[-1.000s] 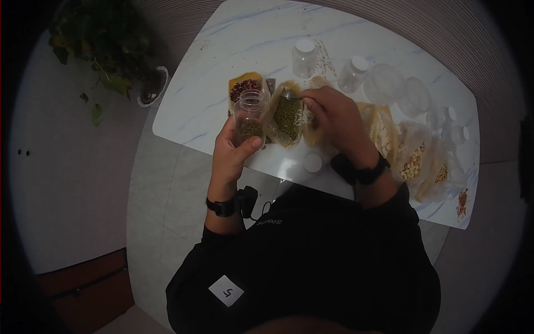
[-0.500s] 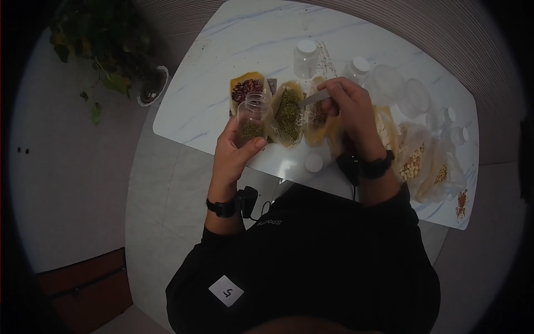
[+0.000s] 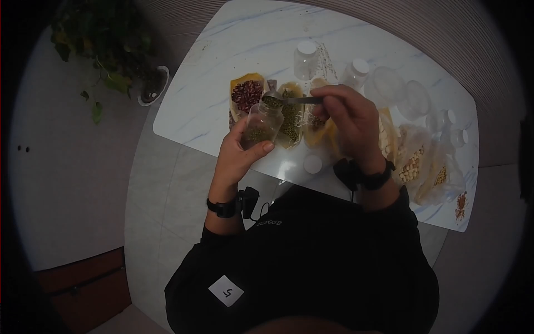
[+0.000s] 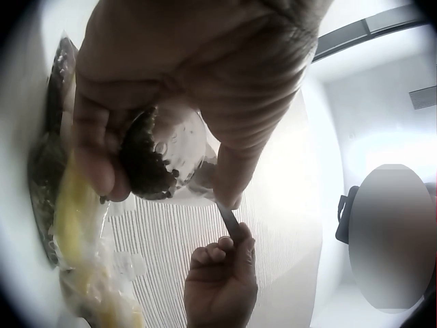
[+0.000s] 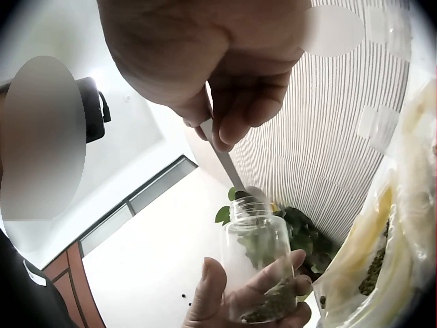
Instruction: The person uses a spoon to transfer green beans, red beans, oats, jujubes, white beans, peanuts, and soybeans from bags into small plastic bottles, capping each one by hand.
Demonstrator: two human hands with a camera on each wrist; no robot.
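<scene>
In the head view my left hand holds a clear plastic jar, tilted, with green mung beans in its lower part. My right hand pinches the handle of a metal spoon. The spoon's bowl, loaded with green beans, is at the jar's open mouth. In the right wrist view the spoon tip meets the threaded neck of the jar. Just behind the jar stands an open bag of mung beans. Left of that is a bag of dark red beans.
Capped jars stand toward the back, beside clear plastic lids or bowls. Bags with pale nuts or seeds line the right side of the table. A white cap lies near the front edge. Brown crumbs are at the right corner.
My right hand has moved the spoon from the mung bean bag leftward to the jar's mouth. The jar in my left hand has shifted slightly right and tilted toward the spoon.
</scene>
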